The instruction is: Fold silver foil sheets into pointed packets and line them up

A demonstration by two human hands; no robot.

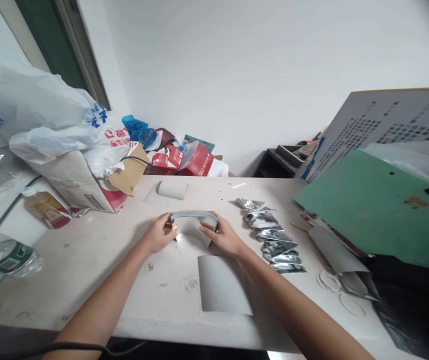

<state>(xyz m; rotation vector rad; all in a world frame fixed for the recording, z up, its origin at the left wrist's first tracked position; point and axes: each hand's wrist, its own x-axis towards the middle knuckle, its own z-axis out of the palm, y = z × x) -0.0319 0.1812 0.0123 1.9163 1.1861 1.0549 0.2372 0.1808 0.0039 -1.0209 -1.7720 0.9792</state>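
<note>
We hold a curved grey sheet (194, 220) above the counter (98, 260), left hand (160, 234) and right hand (224, 236) each closed on one end. Even pressure from both grips should keep the bend smooth, clear of the foil packets (274, 235).

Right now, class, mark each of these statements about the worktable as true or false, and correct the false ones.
1. Both hands hold a curved grey sheet. True.
2. The silver foil packets lie left of the hands. False: they lie to the right.
3. A flat grey sheet lies on the table nearer the person than the hands. True.
4. The green board stands at the left edge. False: it is on the right.
5. The left hand rests on a bottle. False: it grips the curved sheet, as does the right hand.
</note>
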